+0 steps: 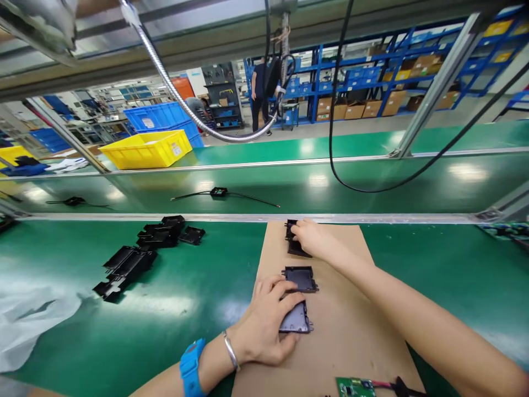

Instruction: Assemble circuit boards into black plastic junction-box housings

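Note:
My left hand, with a blue wristband and a silver bracelet, has its fingers curved over a black plastic tray-like part on the brown cardboard. Its fingertips also reach the lower left of a second black part just beyond. Farther up the cardboard, my right hand pinches black parts near the far edge; its fingertips partly cover them. A green circuit board with red and black wires lies at the cardboard's near edge.
Black plastic parts lie piled on the green table at left, beside clear plastic wrapping. A wired module rests beyond the metal rail. A yellow bin stands behind; cables hang overhead.

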The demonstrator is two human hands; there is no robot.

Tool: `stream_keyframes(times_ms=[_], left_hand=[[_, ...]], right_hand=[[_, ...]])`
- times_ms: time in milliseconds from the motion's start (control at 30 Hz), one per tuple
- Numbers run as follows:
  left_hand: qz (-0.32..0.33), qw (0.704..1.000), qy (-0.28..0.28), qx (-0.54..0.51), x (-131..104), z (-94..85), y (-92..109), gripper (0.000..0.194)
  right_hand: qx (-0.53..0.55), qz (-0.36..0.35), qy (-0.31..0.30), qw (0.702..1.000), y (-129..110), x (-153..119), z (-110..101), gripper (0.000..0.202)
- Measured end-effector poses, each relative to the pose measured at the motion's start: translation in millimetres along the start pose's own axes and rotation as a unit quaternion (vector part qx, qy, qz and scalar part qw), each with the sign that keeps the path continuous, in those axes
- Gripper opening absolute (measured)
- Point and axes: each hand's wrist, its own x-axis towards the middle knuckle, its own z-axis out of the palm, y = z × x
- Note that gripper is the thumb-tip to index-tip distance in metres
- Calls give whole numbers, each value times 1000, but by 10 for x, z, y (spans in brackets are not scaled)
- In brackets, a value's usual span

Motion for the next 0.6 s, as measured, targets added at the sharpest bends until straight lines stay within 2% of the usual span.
stream_keyframes(times_ms=[133,267,400,433,467,533,567,600], left_hand=[[42,999,4,-9,138,127,67,58],[86,996,3,-15,236,297,203,49],[93,994,21,-47,218,234,330,51],[81,994,25,-74,188,194,366,47],[65,992,23,-110,151,158,409,42],[29,982,16,-189,68,129,521,33],[15,975,13,-223,33,143,585,34],[6,969,18,-247,8,174,646,39]], right_hand=[[-3,-42,-27,999,-44,-43,79,12],[28,-50,-28,998,23,-406,10,16],[49,-13,-10,999,-12,-1194,-322,20],[66,-14,-21,998,-75,-1437,-381,22],[120,-8,-64,991,-153,-1680,-407,20],[193,9,-132,972,-299,-2124,-335,15],[200,15,-133,971,-342,-2303,-244,11],[191,18,-108,976,-355,-2443,-130,8]])
